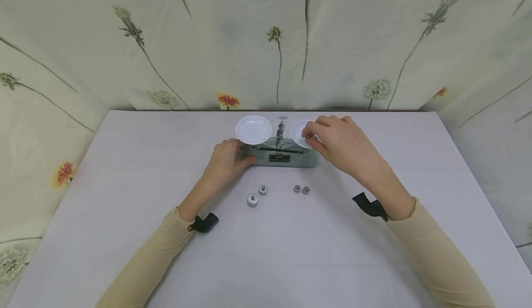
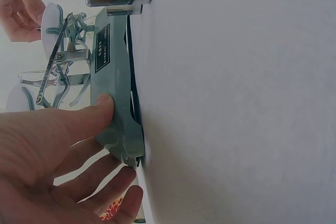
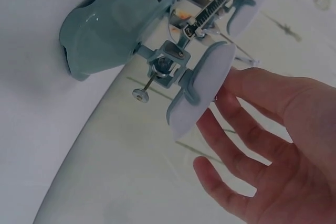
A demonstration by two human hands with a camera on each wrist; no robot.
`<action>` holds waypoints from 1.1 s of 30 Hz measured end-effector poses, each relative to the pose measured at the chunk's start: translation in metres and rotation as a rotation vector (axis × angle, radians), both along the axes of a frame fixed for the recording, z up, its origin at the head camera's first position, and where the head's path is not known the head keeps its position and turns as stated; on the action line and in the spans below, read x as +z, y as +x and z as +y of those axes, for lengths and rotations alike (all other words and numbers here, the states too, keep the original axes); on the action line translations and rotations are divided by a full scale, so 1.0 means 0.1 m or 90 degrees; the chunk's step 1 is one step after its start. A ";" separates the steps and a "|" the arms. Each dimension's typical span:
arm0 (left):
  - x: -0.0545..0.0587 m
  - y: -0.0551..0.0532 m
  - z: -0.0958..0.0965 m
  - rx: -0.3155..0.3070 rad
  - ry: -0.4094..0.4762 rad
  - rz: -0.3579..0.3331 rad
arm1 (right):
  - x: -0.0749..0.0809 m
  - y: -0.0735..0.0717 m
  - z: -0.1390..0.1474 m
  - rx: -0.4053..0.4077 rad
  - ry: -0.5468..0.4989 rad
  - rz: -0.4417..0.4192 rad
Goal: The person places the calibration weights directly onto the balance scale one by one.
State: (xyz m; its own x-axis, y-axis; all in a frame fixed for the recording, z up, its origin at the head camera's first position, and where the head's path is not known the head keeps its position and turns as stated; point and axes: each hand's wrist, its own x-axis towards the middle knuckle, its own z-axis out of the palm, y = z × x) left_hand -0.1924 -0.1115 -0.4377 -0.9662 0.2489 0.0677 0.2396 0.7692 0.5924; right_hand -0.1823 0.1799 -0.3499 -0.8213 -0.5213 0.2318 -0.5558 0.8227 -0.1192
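A grey-green balance scale with two white pans stands near the table's far edge. My left hand grips the left end of its base, thumb on the front face and fingers behind, as the left wrist view shows. Over the right pan, my right hand pinches a small metal weight, mostly hidden by the fingertips. Only a glint of it shows beyond the pan's rim in the right wrist view. The left pan holds nothing visible.
Two larger knobbed metal weights stand in front of the scale, left of middle. Two smaller weights are to their right. A pale cloth covers the table; a flower-print curtain hangs behind.
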 end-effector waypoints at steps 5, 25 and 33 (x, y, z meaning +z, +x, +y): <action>0.01 0.00 0.00 0.002 0.006 -0.005 | -0.02 -0.01 0.00 0.005 -0.005 -0.010; 0.02 -0.01 0.00 -0.003 -0.003 -0.001 | 0.00 -0.05 -0.03 0.008 0.006 -0.028; 0.02 -0.01 0.00 0.002 -0.006 -0.008 | 0.01 -0.04 -0.02 0.001 0.012 -0.033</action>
State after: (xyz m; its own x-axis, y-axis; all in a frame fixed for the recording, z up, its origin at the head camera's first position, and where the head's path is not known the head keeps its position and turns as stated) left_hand -0.1932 -0.1112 -0.4360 -0.9676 0.2469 0.0529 0.2300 0.7755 0.5880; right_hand -0.1862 0.1775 -0.3492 -0.8316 -0.5258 0.1789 -0.5499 0.8246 -0.1330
